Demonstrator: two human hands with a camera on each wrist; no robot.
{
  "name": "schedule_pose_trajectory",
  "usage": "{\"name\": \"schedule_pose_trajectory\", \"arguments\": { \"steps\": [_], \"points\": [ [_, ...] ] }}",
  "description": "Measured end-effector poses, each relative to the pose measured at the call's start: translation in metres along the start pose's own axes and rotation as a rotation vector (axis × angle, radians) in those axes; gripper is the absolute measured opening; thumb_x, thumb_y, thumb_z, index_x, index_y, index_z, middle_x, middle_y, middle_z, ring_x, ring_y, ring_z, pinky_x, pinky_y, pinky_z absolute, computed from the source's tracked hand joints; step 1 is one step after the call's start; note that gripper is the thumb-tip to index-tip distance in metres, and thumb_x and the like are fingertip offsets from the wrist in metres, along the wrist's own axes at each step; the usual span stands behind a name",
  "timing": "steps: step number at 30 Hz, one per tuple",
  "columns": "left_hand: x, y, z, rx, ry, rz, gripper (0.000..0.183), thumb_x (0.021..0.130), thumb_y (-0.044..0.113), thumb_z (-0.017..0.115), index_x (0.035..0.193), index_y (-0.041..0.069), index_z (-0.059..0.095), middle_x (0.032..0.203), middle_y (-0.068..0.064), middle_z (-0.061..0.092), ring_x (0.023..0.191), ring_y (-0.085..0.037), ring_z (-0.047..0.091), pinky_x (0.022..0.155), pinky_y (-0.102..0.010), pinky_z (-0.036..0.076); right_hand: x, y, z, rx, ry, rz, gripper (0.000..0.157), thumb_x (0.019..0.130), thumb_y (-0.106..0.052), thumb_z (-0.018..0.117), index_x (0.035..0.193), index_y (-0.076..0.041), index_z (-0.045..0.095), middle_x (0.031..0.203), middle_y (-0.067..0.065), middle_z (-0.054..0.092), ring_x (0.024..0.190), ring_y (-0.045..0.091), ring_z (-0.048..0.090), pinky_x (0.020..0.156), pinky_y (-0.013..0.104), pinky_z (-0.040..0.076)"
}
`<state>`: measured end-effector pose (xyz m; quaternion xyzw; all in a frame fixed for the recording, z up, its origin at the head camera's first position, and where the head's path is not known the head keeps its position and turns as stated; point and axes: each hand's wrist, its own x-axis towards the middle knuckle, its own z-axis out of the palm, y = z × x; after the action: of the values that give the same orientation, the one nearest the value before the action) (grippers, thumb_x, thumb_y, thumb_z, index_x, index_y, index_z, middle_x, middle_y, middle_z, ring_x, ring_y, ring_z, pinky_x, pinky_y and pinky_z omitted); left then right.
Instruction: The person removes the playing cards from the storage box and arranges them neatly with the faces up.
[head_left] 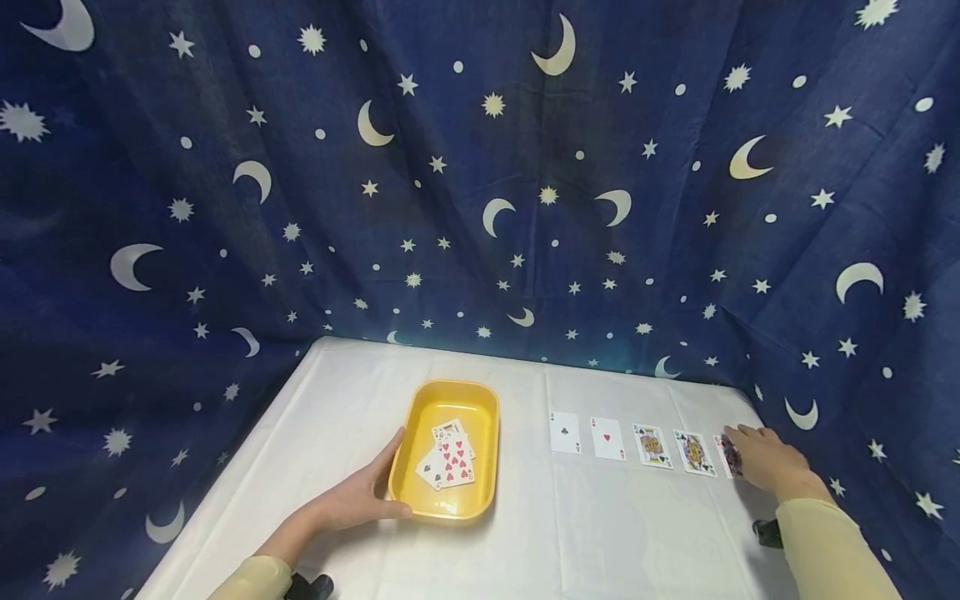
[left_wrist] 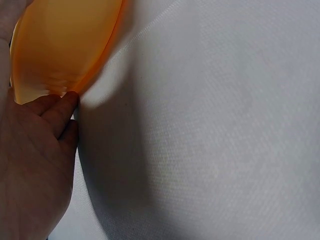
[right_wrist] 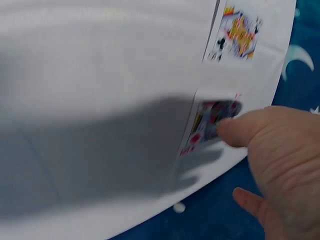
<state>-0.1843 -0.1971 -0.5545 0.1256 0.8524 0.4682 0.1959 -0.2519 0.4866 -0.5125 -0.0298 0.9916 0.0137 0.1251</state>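
In the head view my left hand (head_left: 360,496) holds the yellow tray (head_left: 491,454) at its left side, with the thumb by its near edge. The left wrist view shows fingertips (left_wrist: 70,97) against the outer wall of the tray. A heart card (head_left: 455,462) lies over other playing cards inside. At the right end of a row, my right hand (head_left: 768,458) is over a face card with a red diamond (right_wrist: 192,137). Its thumb (right_wrist: 235,131) touches the card's face, which the hand partly covers in the head view. The other fingers reach past the card.
To the left in that row are an ace of clubs (head_left: 564,433), an ace of hearts (head_left: 607,439) and two black-suited face cards (head_left: 652,447). A white cloth (head_left: 525,550) covers the table. Behind it hangs a blue curtain (head_left: 465,208) with moons and stars.
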Motion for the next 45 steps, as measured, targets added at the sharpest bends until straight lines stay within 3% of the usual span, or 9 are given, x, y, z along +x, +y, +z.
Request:
{"name": "schedule_pose_trajectory", "arguments": {
  "steps": [8, 17, 22, 31, 45],
  "points": [
    [0.000, 0.001, -0.001, 0.001, -0.004, 0.006, 0.122, 0.081, 0.045, 0.086, 0.166, 0.033, -0.001, 0.172, 0.001, 0.001, 0.157, -0.027, 0.006, 0.123, -0.057, 0.016, 0.013, -0.048, -0.006, 0.010, 0.213, -0.137, 0.069, 0.089, -0.022, 0.075, 0.146, 0.006, 0.047, 0.146, 0.037, 0.041, 0.133, 0.060, 0.033, 0.104, 0.077, 0.033],
    [0.001, 0.002, -0.002, -0.004, -0.019, 0.034, 0.124, 0.081, 0.042, 0.087, 0.166, 0.031, -0.003, 0.172, -0.001, 0.000, 0.156, -0.026, 0.009, 0.123, -0.052, 0.018, 0.025, -0.132, -0.029, 0.071, 0.335, -0.372, 0.070, 0.094, -0.028, 0.073, 0.153, -0.003, 0.045, 0.154, 0.028, 0.042, 0.140, 0.052, 0.035, 0.108, 0.072, 0.033],
    [0.001, 0.004, -0.002, 0.020, -0.011, 0.022, 0.125, 0.080, 0.045, 0.087, 0.166, 0.030, -0.002, 0.172, -0.002, 0.001, 0.156, -0.028, 0.009, 0.123, -0.054, 0.019, 0.025, -0.184, -0.039, 0.089, 0.342, -0.483, 0.072, 0.095, -0.033, 0.073, 0.156, -0.009, 0.043, 0.156, 0.021, 0.042, 0.143, 0.046, 0.036, 0.112, 0.067, 0.033],
    [0.001, 0.007, -0.002, 0.006, -0.021, 0.024, 0.125, 0.081, 0.043, 0.087, 0.166, 0.027, -0.003, 0.172, -0.003, -0.001, 0.156, -0.028, 0.007, 0.123, -0.055, 0.018, 0.023, -0.262, -0.047, 0.130, 0.278, -0.579, 0.075, 0.095, -0.040, 0.072, 0.158, -0.015, 0.041, 0.161, 0.013, 0.039, 0.148, 0.039, 0.032, 0.119, 0.059, 0.029],
    [0.000, 0.006, 0.000, -0.004, -0.016, 0.029, 0.126, 0.080, 0.041, 0.088, 0.166, 0.027, -0.004, 0.172, -0.003, -0.001, 0.156, -0.028, 0.006, 0.123, -0.053, 0.018, 0.016, -0.323, -0.049, 0.197, 0.207, -0.639, 0.081, 0.093, -0.052, 0.070, 0.161, -0.022, 0.037, 0.165, 0.001, 0.033, 0.152, 0.028, 0.026, 0.122, 0.052, 0.027]
  ]
}}
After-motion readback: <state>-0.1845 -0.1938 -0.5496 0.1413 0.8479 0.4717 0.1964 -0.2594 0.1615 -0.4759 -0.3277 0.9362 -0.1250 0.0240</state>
